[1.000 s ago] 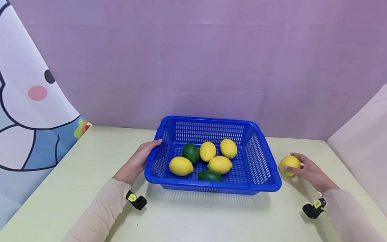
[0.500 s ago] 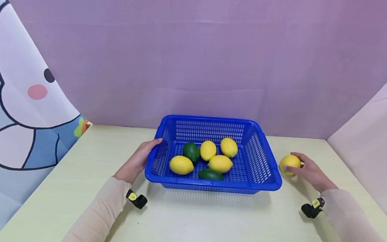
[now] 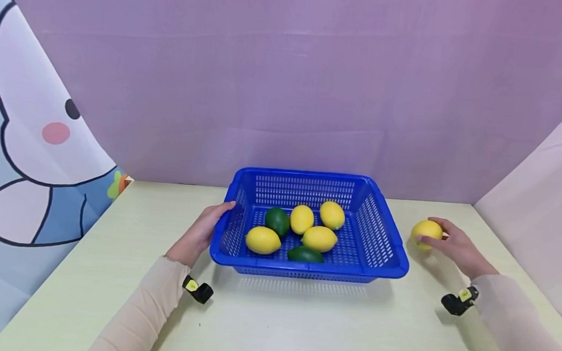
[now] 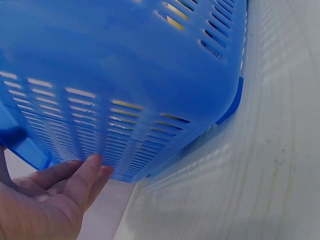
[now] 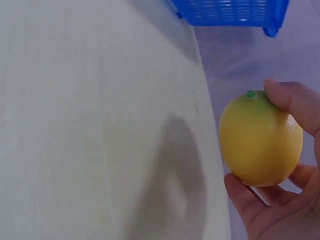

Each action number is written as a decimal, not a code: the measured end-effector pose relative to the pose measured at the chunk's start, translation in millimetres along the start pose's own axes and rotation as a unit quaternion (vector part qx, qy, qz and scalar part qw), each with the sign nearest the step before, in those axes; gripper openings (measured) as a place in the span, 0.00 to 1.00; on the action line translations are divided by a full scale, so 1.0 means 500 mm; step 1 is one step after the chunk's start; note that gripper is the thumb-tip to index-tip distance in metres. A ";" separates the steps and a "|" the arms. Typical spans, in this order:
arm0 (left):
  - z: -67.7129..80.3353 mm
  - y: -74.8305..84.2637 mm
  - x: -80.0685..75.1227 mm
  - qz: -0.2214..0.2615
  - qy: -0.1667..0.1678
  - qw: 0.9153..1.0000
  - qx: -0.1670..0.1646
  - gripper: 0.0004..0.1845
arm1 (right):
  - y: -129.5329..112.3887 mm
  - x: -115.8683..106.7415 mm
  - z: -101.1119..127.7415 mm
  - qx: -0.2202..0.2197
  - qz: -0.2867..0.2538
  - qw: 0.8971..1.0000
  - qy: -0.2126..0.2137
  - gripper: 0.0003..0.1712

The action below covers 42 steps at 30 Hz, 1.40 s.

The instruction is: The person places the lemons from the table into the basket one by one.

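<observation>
Right hand [image 3: 457, 246] has the lemon [image 3: 426, 231] pinched between thumb and fingertips, out to the right of the blue basket [image 3: 386, 215] and apart from it; the wrist view shows a shadow on the pale table [image 3: 299, 329] beneath the fruit, so it looks to be just clear of the surface. In that same view the thumb sits right by the little green stem end, with the fingers [image 5: 250, 195] cupping the underside, so it's a light grip on a rounded, smooth skin. Over on the other side, the left hand [image 3: 203, 232] lies against the basket's left wall with its fingers laid fairly straight along the slotted plastic, bracing rather than clutching. Inside the basket sit four yellow lemons [image 3: 319, 238] and two dark green fruits [image 3: 278, 220], bunched toward the middle. To my eye, doing this carry well means wrapping a bit more finger around the fruit's belly so it can't squirt out, lifting high enough to clear the raised right rim, keeping that left palm firm so the light basket doesn't skid, and setting down in the open patch at the right end instead of on top of the pile
</observation>
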<state>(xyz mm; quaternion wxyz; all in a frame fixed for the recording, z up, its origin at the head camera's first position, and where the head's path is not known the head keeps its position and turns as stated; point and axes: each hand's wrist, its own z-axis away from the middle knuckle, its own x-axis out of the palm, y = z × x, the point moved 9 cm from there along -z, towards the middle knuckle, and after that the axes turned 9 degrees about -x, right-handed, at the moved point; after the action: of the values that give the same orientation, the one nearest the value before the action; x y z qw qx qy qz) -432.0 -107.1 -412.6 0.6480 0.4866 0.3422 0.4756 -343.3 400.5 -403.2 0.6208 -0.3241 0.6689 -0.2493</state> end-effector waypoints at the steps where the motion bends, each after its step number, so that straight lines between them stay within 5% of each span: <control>1: 0.000 0.000 0.000 -0.003 -0.003 1.000 0.001 0.33 | -0.006 -0.003 0.001 -0.005 0.000 1.000 0.002 0.46; 26: 0.000 0.003 0.004 -0.001 -0.021 1.000 0.009 0.34 | -0.129 -0.058 0.000 -0.055 0.025 0.998 0.035 0.41; 42: -0.002 0.002 0.003 -0.006 -0.015 1.000 0.012 0.33 | -0.232 -0.016 -0.003 -0.079 -0.008 0.997 -0.010 0.41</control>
<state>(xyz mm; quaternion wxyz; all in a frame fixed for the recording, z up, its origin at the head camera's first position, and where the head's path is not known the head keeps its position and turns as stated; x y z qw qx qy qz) -432.7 -105.3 -411.7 0.6503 0.4989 0.3412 0.4603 -330.0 329.4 -312.4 0.5979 -0.3798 0.6776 -0.1979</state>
